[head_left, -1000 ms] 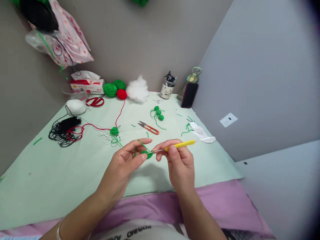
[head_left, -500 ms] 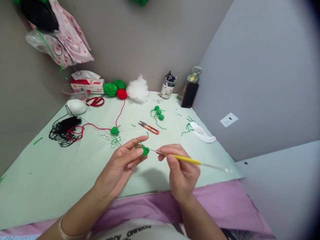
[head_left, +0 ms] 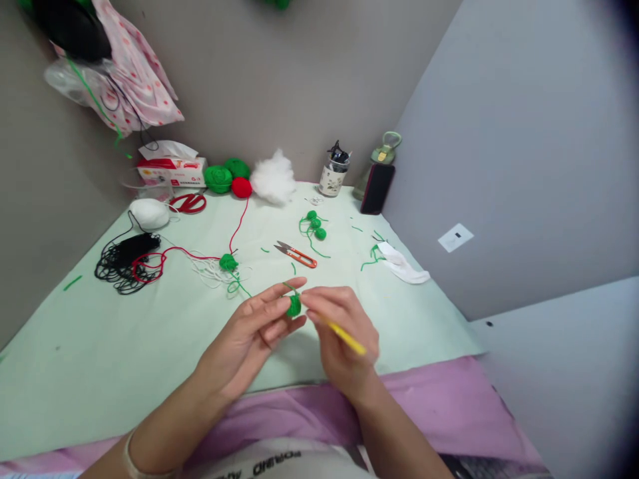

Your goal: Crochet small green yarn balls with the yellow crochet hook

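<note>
Between the thumb and fingers of my left hand (head_left: 249, 329) is a small green crochet piece (head_left: 294, 306). A strand of green yarn runs from near this hand to a small green yarn ball (head_left: 228, 262) on the table. My right hand (head_left: 344, 332) grips a yellow-handled crochet hook (head_left: 348, 337) like a pen, its handle slanting down to the right. Its fingertips are right beside the green piece, and they hide the hook's tip. Orange thread snips (head_left: 295, 255) lie just beyond my hands.
Several green crocheted balls (head_left: 315, 224) with loose tails lie farther back. Black yarn (head_left: 127, 256), red scissors (head_left: 188, 203), white stuffing (head_left: 273, 177) and a red yarn ball (head_left: 241, 187) sit left and behind. A phone (head_left: 378, 189) leans on a bottle (head_left: 385, 150); white fabric (head_left: 402, 264) lies right.
My right hand has moved left, up to the green crochet piece, and the hook's handle now points more steeply downward. My left hand has shifted slightly right with the piece.
</note>
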Tool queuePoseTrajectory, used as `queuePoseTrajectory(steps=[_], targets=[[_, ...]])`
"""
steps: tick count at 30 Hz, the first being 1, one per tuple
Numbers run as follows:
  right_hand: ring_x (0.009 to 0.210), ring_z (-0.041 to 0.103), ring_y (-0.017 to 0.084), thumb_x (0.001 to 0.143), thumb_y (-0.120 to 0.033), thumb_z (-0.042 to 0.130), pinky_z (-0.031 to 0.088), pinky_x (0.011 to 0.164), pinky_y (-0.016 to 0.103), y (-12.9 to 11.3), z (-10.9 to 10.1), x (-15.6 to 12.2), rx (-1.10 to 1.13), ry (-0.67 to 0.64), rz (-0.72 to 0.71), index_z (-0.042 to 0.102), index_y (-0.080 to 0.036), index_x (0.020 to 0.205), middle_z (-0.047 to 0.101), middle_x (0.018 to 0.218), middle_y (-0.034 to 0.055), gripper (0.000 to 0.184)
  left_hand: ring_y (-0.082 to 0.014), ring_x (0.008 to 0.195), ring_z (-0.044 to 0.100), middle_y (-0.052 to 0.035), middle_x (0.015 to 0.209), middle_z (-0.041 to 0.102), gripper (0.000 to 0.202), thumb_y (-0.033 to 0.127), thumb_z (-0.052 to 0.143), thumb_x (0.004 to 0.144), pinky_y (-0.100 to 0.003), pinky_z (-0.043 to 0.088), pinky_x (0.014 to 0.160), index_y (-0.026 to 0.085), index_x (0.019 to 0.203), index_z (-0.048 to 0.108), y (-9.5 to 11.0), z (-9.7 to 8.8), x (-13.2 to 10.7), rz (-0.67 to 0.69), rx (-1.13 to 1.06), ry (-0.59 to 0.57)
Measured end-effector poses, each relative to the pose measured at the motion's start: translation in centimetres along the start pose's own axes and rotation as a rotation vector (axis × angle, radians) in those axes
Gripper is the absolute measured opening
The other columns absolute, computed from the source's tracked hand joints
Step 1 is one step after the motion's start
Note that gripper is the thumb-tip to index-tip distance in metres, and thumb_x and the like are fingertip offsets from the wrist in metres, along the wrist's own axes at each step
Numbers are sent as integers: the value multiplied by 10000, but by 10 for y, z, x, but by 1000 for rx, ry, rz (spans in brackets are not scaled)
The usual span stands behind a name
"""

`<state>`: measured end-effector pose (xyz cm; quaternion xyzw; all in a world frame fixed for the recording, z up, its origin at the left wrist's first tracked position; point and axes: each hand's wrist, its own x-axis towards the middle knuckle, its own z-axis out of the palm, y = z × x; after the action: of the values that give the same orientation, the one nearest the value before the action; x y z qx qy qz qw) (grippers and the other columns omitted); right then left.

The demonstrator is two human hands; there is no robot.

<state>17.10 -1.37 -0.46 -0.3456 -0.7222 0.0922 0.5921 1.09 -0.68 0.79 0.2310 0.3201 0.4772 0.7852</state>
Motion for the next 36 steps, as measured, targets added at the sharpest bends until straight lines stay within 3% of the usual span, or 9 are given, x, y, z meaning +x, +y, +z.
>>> queuePoseTrajectory(steps=[3,6,9,13,18,23,30,36], targets=[[735,665,155,1005,-141,586,564,639,300,4,2,5,319,95,258,776,-261,1053,744,894,36,231,-54,544,328,99,548,426,326,262,858,801,-339,510,987,195,1118,823,2,-1,0,47,8,31],[765,660,157,1007,-228,619,543,637,295,7,5,6,508,43,378,798,-262,1000,737,913,41,182,-79,639,428,37,744,623,339,246,855,797,-242,488,819,246,1134,818,0,1,-4,160,154,51],[888,677,180,994,-248,650,544,701,302,7,8,4,501,4,390,811,-268,1013,749,963,54,163,-111,731,467,1,882,673,336,267,844,809,-215,410,667,269,1144,816,-3,3,-6,202,262,66],[833,660,158,1000,-247,642,544,672,286,6,7,1,550,3,406,811,-270,1028,732,954,47,173,-120,714,440,10,802,607,478,303,850,803,-235,379,667,262,1271,759,-3,5,-6,157,226,53],[751,658,128,999,-255,647,558,652,274,9,7,0,606,30,429,815,-256,1015,720,940,41,168,-129,726,441,-3,852,610,566,300,844,803,-262,368,704,259,1351,709,-2,2,-5,102,207,51],[720,662,116,1002,-268,646,563,651,273,10,5,-1,685,39,473,810,-260,1009,715,928,30,165,-124,720,407,7,851,583,437,332,840,809,-254,357,692,281,1239,776,-2,0,-5,136,262,76],[717,707,124,1025,-271,606,597,645,277,5,4,-3,711,88,515,790,-236,991,699,891,24,190,-137,837,474,10,906,603,348,319,849,801,-233,375,700,336,1146,809,-3,2,-5,199,313,137],[739,695,136,1035,-222,575,585,666,306,0,4,-4,572,102,417,775,-247,1024,698,916,27,201,-148,902,510,11,888,602,301,325,844,822,-236,410,804,346,1121,813,-7,-4,-7,271,359,132]])
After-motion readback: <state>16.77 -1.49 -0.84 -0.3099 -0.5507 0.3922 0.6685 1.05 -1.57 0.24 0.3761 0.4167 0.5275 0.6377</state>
